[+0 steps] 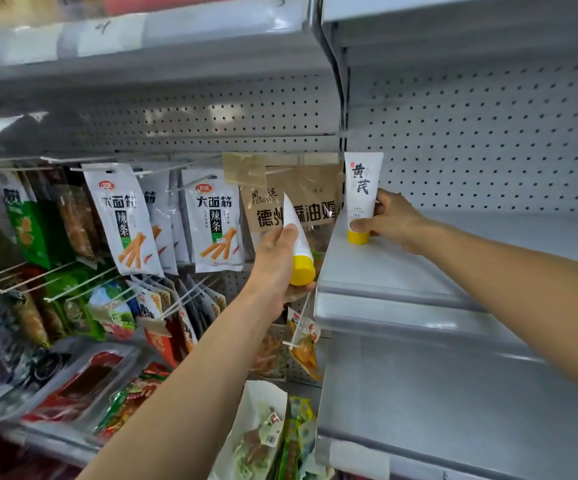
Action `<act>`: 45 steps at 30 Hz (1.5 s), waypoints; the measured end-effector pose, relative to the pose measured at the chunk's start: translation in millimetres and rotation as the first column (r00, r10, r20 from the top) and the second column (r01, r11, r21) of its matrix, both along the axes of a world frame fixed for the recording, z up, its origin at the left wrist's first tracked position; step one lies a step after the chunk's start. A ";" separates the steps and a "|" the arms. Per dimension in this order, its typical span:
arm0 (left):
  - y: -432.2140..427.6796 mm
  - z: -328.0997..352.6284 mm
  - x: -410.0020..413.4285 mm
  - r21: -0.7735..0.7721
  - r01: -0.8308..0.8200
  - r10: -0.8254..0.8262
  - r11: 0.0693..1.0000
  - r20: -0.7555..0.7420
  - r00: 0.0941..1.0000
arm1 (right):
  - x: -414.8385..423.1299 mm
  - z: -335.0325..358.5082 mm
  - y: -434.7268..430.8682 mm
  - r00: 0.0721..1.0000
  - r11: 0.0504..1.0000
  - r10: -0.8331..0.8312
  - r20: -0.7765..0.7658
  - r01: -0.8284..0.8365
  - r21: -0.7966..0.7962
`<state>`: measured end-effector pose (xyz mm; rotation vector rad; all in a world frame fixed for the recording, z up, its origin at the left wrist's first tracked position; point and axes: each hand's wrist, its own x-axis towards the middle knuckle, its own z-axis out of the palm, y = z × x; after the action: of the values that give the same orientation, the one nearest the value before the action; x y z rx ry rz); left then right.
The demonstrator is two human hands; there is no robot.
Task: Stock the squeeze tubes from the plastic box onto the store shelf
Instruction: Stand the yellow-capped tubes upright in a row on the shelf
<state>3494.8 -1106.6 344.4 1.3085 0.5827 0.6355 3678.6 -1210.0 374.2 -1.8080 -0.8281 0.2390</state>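
Head view. With the right hand (389, 220), pinches the lower body of a white squeeze tube (362, 188), fingers and thumb curled round it just above the yellow cap. Stands it upright, cap-down, on the grey metal shelf (419, 271), at the shelf's left end and near its front edge. Cannot tell whether the cap is fully seated on the shelf.

With the left hand (273, 261), grips a second squeeze tube (296, 230), fingers wrapped round its body. Holds it tilted, yellow cap lowermost, in the air just off the shelf's left end. No plastic box in view.

Likely trouble from here:

- **Toppling on release.** Tall soft body on a small round cap, with nothing else on the shelf to lean against. More probable with a letting-go before a flat seat of the cap.
- **A fall off the shelf.** So close to the shelf's left end and front edge, any tip leftward or forward probably ends down among the hanging snack packets (124, 220) left of the shelf.
- **A knock from the second tube.** Brought up past the shelf's left end, it would pass just beside the standing one.
- **A dented body.** Possible from too hard a squeeze.
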 end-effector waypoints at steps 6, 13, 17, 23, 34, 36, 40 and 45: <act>-5.6 2.6 -3.9 0.072 -0.015 0.016 0.997 -0.010 1.000 | -3.9 -1.5 -1.0 0.995 0.988 -0.099 -0.002 0.098 -0.116; -15.1 11.8 -22.6 0.103 0.022 -0.028 0.994 0.050 0.998 | -54.7 7.7 -33.7 0.974 0.976 -0.214 0.074 0.209 0.068; -23.3 20.2 -33.7 0.161 0.039 -0.052 0.986 0.079 0.996 | -107.0 17.6 -49.8 0.988 0.991 0.123 0.094 -0.117 -0.066; -37.9 35.8 -44.5 0.250 0.010 -0.051 0.968 0.158 0.986 | -146.8 27.7 -44.1 0.966 0.964 0.222 0.131 -0.197 -0.178; -34.2 29.5 -70.1 0.626 -0.017 0.001 0.779 0.025 1.000 | -136.4 24.9 -49.1 0.993 1.000 0.004 0.114 -0.001 -0.027; -29.9 20.1 -74.1 0.737 -0.009 0.075 0.675 -0.056 0.996 | -130.5 20.6 -49.2 0.992 0.998 -0.045 0.114 0.049 -0.032; -20.9 1.4 -76.3 0.862 0.065 0.219 0.503 -0.200 0.955 | -123.0 8.4 -49.0 0.992 0.995 -0.067 0.105 0.074 -0.061; -19.7 -9.5 -78.3 0.866 0.123 0.236 0.485 -0.265 0.935 | -116.3 1.2 -47.1 0.993 0.995 -0.058 0.104 0.066 -0.075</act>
<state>3416.5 -1126.3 334.9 2.4532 0.6059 0.8025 3562.3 -1257.1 375.4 -1.9291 -0.8419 0.1417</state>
